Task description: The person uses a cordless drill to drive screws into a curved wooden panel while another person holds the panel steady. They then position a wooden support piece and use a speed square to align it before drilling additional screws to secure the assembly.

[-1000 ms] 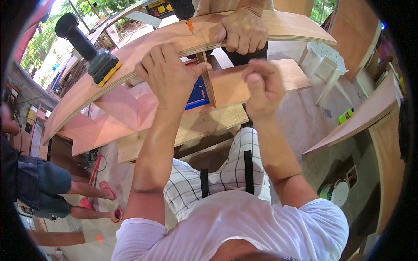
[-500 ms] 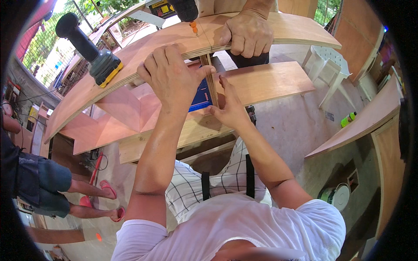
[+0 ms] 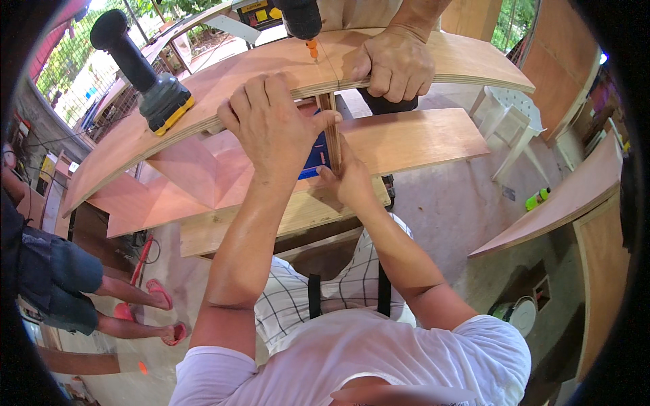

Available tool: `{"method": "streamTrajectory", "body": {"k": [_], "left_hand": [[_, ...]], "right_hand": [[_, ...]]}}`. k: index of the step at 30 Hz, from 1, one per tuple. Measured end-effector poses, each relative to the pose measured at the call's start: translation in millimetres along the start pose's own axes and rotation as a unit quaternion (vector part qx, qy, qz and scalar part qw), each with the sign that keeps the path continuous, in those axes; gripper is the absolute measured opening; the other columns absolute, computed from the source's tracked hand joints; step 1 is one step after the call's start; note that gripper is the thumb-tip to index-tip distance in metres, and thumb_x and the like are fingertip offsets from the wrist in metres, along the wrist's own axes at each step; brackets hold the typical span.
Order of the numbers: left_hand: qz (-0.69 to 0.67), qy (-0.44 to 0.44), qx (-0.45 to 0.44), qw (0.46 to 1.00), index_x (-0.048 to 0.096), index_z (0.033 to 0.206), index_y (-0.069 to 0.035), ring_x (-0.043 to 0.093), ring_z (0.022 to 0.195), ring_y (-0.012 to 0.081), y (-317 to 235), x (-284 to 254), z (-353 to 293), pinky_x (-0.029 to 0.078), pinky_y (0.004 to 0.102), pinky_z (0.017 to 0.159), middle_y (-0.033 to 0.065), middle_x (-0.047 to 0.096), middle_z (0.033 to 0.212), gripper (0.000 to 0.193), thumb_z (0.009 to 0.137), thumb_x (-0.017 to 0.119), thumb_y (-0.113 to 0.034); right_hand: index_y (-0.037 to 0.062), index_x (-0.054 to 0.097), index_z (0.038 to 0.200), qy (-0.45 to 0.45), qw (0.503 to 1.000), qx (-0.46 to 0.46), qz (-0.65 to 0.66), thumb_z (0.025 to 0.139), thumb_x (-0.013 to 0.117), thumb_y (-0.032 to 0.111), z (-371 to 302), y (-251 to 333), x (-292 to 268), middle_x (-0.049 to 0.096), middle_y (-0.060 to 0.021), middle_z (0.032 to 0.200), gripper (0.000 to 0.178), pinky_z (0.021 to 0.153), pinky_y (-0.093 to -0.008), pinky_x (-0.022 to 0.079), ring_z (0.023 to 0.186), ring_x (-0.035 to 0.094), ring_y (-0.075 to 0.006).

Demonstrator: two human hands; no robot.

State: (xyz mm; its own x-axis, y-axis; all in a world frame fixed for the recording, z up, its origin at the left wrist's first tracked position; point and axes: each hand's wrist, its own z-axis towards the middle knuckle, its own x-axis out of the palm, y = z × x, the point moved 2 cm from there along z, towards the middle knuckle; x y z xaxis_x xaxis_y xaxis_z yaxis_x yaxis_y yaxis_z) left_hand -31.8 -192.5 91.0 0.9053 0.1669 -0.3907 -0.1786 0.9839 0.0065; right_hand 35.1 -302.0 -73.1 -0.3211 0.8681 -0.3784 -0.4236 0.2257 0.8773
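A long curved plywood panel [image 3: 203, 95] spans the far side of the workpiece. My left hand [image 3: 274, 128] has its fingers hooked over the panel's near edge, its thumb against an upright plywood divider [image 3: 330, 125] below. Lower down, my right hand [image 3: 353, 177] is closed on that divider, thumb on its near left side, the other fingers partly hidden. Another person's hand [image 3: 396, 64] presses on the panel, right of a pencil line. A black drill [image 3: 301, 19] with an orange-collared bit points down at the panel by that line.
A yellow-and-black cordless tool [image 3: 161, 101] stands on the panel at left. Below are a flat plywood board [image 3: 420, 139] and a thick wooden plank [image 3: 223, 230]. A white plastic chair [image 3: 511, 125] stands right. Another person's legs [image 3: 125, 304] are at left; curved plywood [image 3: 555, 196] is at right.
My right hand has closed round the upright divider from a looser, more spread hold. The panel, drill and the other person's hand appear slightly lower and further right in view.
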Motion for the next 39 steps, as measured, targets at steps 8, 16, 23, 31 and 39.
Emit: {"method": "streamTrajectory", "body": {"k": [8,16,23,31,39], "left_hand": [[0.012,-0.005,0.01,1.0,0.061,0.111,-0.007,0.049,0.106,0.0324,0.3,-0.1,-0.9,0.032,0.0503,0.092,0.0102,0.057,0.111,0.085,0.048,0.095,-0.054],[0.042,-0.026,0.026,0.998,0.064,0.107,-0.006,0.051,0.104,0.0336,2.6,0.8,0.5,0.033,0.0483,0.093,0.0104,0.057,0.104,0.089,0.056,0.08,-0.077],[0.002,-0.007,0.009,1.0,0.059,0.11,-0.007,0.049,0.106,0.0302,-0.9,-3.9,0.2,0.031,0.0492,0.092,0.0093,0.057,0.111,0.087,0.046,0.095,-0.053],[-0.003,-0.011,0.017,1.0,0.058,0.106,-0.008,0.049,0.105,0.0297,-1.9,-5.3,2.3,0.031,0.0481,0.091,0.008,0.055,0.107,0.083,0.046,0.095,-0.052],[0.0,-0.014,0.016,1.0,0.058,0.107,-0.008,0.048,0.105,0.0296,-1.3,-2.9,0.7,0.031,0.0476,0.09,0.008,0.055,0.107,0.084,0.045,0.095,-0.052]], "right_hand": [[0.0032,0.037,0.156,-0.079,0.991,-0.083,-0.063,0.089,0.072,0.013,2.9,-11.9,11.4,0.064,-0.0263,0.133,0.077,0.103,-0.0504,0.05,0.114,0.065,-0.0454],[-0.0012,0.048,0.146,-0.144,0.968,-0.174,-0.115,0.088,0.07,0.008,1.6,-13.9,13.5,0.071,-0.0261,0.101,0.062,0.089,-0.0514,0.051,0.096,0.067,-0.0452],[-0.0003,0.042,0.151,-0.105,0.981,-0.113,-0.122,0.091,0.069,0.013,1.2,-16.4,13.7,0.07,-0.0282,0.111,0.067,0.095,-0.0544,0.049,0.096,0.067,-0.0478],[0.0004,0.042,0.152,-0.101,0.984,-0.096,-0.115,0.089,0.07,0.012,1.4,-19.5,14.9,0.069,-0.0266,0.117,0.07,0.09,-0.0543,0.052,0.1,0.065,-0.0504],[-0.0009,0.045,0.15,-0.112,0.979,-0.128,-0.112,0.087,0.071,0.009,1.7,-18.0,13.8,0.069,-0.0266,0.118,0.069,0.091,-0.0538,0.052,0.099,0.065,-0.0502]]}}
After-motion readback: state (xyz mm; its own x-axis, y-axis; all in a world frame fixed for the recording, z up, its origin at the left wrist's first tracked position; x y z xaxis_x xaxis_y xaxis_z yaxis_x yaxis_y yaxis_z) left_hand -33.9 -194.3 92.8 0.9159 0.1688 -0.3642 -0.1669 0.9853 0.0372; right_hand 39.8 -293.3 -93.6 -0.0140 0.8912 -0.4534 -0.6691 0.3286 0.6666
